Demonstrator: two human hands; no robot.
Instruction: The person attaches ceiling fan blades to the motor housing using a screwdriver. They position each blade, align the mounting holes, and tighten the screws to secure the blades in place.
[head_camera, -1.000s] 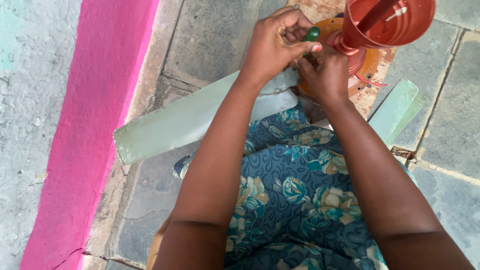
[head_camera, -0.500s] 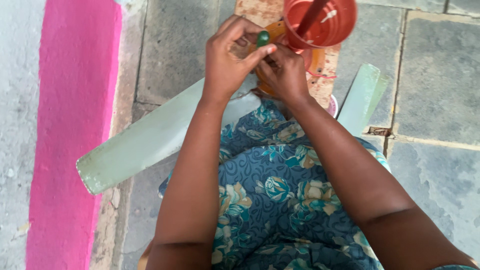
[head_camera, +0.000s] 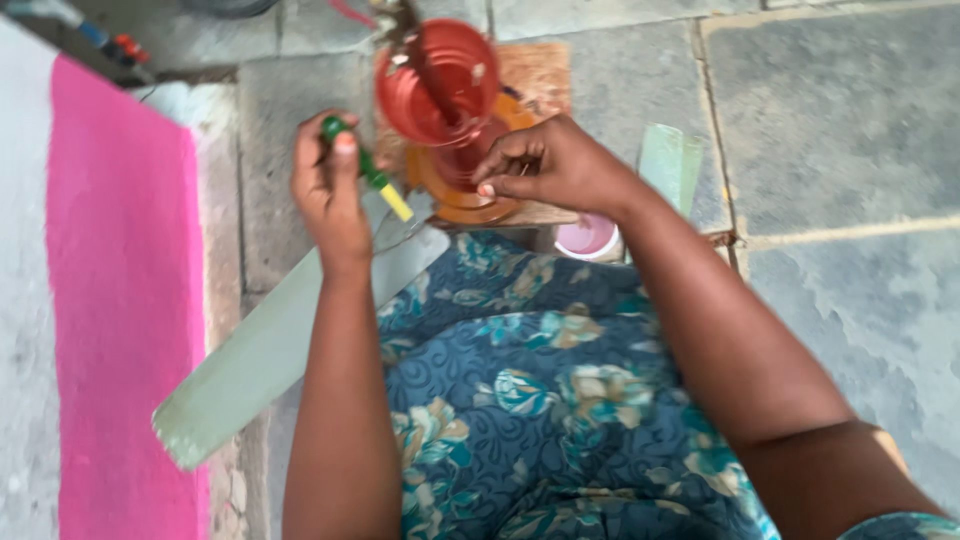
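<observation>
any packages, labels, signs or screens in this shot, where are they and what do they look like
None in view: no package, label, sign or screen.
What is there instead:
Screwdriver: in the left hand, green grip, yellow shaft.
Red cup part: top centre, round, on an orange base that the right hand touches.
Fan blades: pale green, flat, on the stone floor.
Pink cup: small, round, beside the right wrist.

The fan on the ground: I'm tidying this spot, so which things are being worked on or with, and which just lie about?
In use:
- screwdriver in the left hand
- red fan motor housing, touched at its base by the right hand
- pale green fan blades
- wooden board beneath

Lying about:
- small pink cup
- tools at top left, blurred
</observation>
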